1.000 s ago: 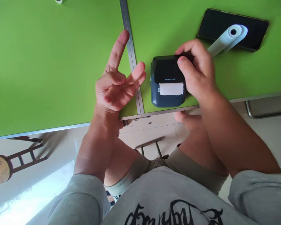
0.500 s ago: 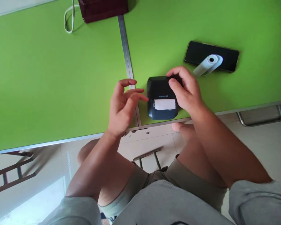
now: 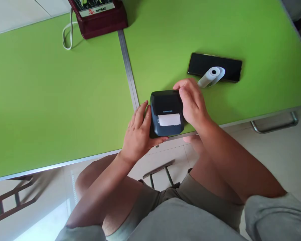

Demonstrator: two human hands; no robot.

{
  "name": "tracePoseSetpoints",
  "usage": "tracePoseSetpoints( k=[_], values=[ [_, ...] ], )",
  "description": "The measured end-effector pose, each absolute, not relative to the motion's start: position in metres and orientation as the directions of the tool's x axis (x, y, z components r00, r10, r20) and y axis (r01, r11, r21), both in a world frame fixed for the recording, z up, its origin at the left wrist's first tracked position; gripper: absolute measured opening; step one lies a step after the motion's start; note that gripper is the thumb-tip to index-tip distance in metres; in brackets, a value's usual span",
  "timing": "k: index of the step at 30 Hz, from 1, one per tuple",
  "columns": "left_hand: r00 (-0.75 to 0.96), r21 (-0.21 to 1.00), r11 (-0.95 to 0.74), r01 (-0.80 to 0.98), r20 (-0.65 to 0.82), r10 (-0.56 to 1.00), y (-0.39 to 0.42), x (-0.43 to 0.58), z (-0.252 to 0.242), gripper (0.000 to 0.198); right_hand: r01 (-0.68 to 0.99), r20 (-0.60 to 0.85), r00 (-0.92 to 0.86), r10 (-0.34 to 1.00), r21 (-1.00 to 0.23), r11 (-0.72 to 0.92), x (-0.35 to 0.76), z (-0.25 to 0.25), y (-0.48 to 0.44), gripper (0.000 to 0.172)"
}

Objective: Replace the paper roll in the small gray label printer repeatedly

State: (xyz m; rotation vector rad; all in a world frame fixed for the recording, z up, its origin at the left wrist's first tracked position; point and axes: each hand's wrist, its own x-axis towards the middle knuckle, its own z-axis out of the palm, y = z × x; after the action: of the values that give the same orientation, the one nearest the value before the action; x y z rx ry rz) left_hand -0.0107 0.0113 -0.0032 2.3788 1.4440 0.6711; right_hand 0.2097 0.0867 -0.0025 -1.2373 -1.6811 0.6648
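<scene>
A small dark label printer (image 3: pixel 165 107) with a white paper strip showing at its front slot sits near the front edge of the green table (image 3: pixel 65 100). My left hand (image 3: pixel 139 132) grips its left side, fingers wrapped along it and thumb under the front. My right hand (image 3: pixel 192 102) is closed over its right side and top. A white paper roll (image 3: pixel 210 76) lies just behind on a black phone (image 3: pixel 228 67).
A dark red box (image 3: pixel 100 15) with a white cord (image 3: pixel 67 33) stands at the table's far edge. A metal seam (image 3: pixel 127 70) runs between the two table halves. Below the table are my knees, a tiled floor and a wooden stool frame (image 3: pixel 12 197).
My left hand came down from the air and took hold of the printer's left side. The view tilted up, bringing the red box into sight. The right hand stayed on the printer.
</scene>
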Motion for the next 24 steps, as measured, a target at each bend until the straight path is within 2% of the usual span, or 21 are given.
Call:
tracePoseSetpoints(
  k=[4,10,14,19,21,24],
  values=[
    [0.415,0.498,-0.516,0.697,0.307,0.856,0.019,-0.016,-0.002,0.109,0.42,0.335,-0.126,0.934,-0.835,0.356,0.209,0.0,0.084,0.054],
    [0.374,0.547,-0.444,0.71,0.242,0.895,0.022,-0.015,0.003,0.103,0.382,0.313,-0.252,0.916,-0.837,0.392,0.216,0.001,0.085,0.059],
    [0.378,0.582,-0.46,0.671,0.266,0.887,0.023,-0.015,0.002,0.102,0.376,0.249,-0.326,0.912,-0.851,0.367,0.226,0.002,0.081,0.06],
    [0.394,0.588,-0.479,0.652,0.276,0.876,0.024,-0.016,-0.002,0.107,0.384,0.23,-0.436,0.87,-0.826,0.411,0.239,0.002,0.085,0.069],
    [0.4,0.578,-0.473,0.665,0.258,0.879,0.023,-0.015,-0.003,0.108,0.393,0.2,-0.405,0.892,-0.843,0.367,0.243,0.004,0.088,0.067],
    [0.399,0.557,-0.445,0.701,0.211,0.892,0.021,-0.014,-0.001,0.111,0.393,0.19,-0.316,0.93,-0.866,0.31,0.245,0.015,0.091,0.054]
  ],
)
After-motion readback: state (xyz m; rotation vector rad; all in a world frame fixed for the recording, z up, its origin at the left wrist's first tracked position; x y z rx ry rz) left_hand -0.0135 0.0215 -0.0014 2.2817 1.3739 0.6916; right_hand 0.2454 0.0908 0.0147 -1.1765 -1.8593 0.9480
